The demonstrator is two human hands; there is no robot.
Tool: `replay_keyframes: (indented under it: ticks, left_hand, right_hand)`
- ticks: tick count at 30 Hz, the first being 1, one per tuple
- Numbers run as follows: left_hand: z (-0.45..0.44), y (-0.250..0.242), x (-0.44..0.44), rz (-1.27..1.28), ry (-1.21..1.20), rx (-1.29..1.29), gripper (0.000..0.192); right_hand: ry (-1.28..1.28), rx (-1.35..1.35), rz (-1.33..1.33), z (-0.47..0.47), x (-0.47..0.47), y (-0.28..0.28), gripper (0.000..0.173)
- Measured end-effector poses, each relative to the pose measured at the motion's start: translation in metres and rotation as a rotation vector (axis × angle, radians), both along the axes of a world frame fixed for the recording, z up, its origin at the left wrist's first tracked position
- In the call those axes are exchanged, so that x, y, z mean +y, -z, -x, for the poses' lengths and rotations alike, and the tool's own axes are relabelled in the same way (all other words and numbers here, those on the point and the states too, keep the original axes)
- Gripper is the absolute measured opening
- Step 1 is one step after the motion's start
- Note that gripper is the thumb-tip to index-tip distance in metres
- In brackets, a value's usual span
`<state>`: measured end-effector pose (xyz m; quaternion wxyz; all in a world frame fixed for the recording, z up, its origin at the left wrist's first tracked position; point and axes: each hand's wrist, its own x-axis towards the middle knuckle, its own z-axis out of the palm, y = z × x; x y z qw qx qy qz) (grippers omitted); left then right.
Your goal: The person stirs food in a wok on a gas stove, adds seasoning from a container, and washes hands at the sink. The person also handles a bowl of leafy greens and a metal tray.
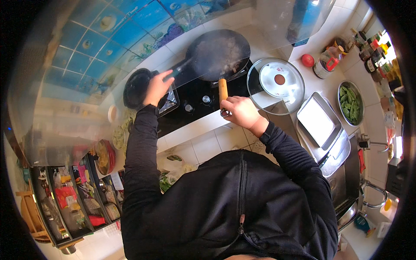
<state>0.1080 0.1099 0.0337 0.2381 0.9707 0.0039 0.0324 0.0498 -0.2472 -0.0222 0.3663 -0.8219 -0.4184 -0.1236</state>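
A dark wok [208, 48] stands on a black glass hob [198, 104], with steam rising over browned food [232, 52]. My right hand [242, 110] grips a wooden handle [223, 87] at the wok's near rim; a metal ring hangs at its end. At the left, my left hand [158, 87] has its thumb and fingers around the green handle of a cooking utensil [177, 71]. Its metal shaft points towards the wok; its far end is hard to make out. Beneath that hand sits a black pot [134, 89].
Right of the hob, a glass lid [253, 84] covers a white flowered plate [266, 76]. Beyond are a tomato [307, 60], a jar [325, 63], green pods in a metal bowl [344, 85], and a rectangular tray [320, 121]. An open drawer [73, 224] is at lower left.
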Motion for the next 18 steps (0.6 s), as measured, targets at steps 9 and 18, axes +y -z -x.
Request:
replay_keyframes:
  ticks: [9, 18]
  left_hand:
    - [-0.028, -0.031, -0.025, 0.628, -0.331, 0.848, 0.023]
    - [-0.016, 0.022, -0.06, 1.63, -0.492, 0.754, 0.026]
  right_hand:
    - [-0.007, 0.003, -0.01, 0.0, -0.001, 0.0, 0.019]
    - [-0.006, 0.01, 0.01, -0.001, -0.001, 0.0, 0.02]
